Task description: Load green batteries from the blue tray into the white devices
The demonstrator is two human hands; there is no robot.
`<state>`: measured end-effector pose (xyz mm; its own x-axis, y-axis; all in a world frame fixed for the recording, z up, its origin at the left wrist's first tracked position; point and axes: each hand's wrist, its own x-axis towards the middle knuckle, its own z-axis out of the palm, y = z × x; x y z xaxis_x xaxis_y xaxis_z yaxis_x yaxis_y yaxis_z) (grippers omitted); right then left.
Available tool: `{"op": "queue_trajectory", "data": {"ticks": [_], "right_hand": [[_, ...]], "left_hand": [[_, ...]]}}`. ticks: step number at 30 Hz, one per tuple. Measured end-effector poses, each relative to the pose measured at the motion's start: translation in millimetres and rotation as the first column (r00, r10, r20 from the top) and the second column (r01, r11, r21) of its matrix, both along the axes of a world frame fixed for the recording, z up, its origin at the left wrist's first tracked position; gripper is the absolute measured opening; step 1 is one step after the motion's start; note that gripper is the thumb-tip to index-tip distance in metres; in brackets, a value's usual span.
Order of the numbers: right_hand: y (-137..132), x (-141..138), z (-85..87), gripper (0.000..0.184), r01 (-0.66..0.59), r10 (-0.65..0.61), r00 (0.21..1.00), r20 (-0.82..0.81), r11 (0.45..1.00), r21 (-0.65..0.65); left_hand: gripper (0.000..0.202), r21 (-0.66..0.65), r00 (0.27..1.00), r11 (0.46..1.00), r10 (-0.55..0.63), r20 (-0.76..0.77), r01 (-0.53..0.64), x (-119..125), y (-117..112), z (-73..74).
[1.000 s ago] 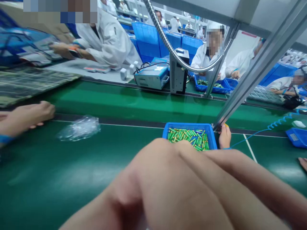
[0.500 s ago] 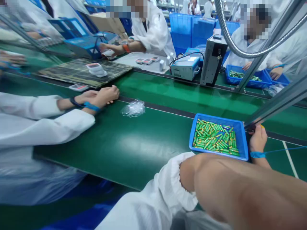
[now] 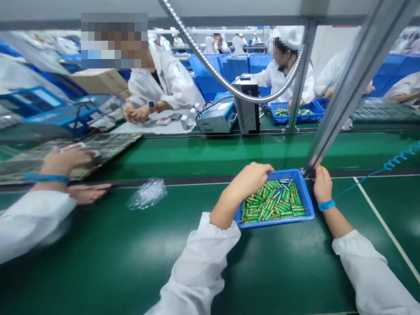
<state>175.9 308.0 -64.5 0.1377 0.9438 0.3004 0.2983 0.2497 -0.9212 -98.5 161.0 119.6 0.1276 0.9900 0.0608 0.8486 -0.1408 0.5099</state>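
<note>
A blue plastic bin (image 3: 306, 192) full of loose green batteries with gold-coloured ends (image 3: 275, 202) sits on the green work surface in front of me. My left hand (image 3: 247, 183) reaches over its left side. Its fingers are bent together by the far rim, and what they hold, if anything, is hidden. Just right of the bin, my right hand (image 3: 323, 184), with a blue wrist strap (image 3: 327, 205), is closed at the foot of a slanted metal post (image 3: 343, 98). A bit of something yellow (image 3: 323, 167) shows above its fingers; I cannot make out what it is.
Crumpled clear plastic (image 3: 149, 193) lies left of the bin. A co-worker's hand (image 3: 65, 162) holds a white device farther left. Beyond the green belt (image 3: 183, 153) stand a blue instrument box (image 3: 218, 116) and another battery bin (image 3: 297, 116). A coiled blue cord (image 3: 402, 155) runs at right.
My view has swung right and levelled. My left arm, stretched low across to the right before, now has its hand over the bin. My right hand stays by the post. A co-worker's hands at left have parted.
</note>
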Motion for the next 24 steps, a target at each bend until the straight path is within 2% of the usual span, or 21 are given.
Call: {"op": "queue_trajectory", "data": {"ticks": [3,8,12,17,24], "right_hand": [[-2.7,-4.2,0.6,0.053,-0.006,0.006,1.000,0.020,1.000,-0.004],[-9.2,-11.6,8.1,0.050,-0.016,0.013,0.998,0.060,0.999,0.052],[-12.3,-14.6,12.4,0.049,-0.016,0.010,0.998,0.070,0.996,0.084],[-10.7,-13.4,10.5,0.051,-0.042,0.028,0.992,0.124,0.993,0.111],[-10.3,-15.3,4.5,0.053,-0.033,0.017,0.991,0.136,0.993,0.115]], "left_hand": [[0.043,-0.051,0.990,0.999,-0.023,-0.141,0.016,-14.2,5.6,-25.5],[0.046,-0.100,0.955,0.982,-0.177,-0.236,0.158,-17.3,-4.2,-31.5],[0.044,-0.170,0.922,0.978,-0.174,-0.346,0.121,-7.1,-6.8,-46.8],[0.038,-0.184,0.896,0.977,-0.173,-0.409,0.104,-4.3,-3.0,-68.8],[0.035,-0.192,0.883,0.969,-0.222,-0.415,0.153,-7.4,-3.9,-76.0]]}}
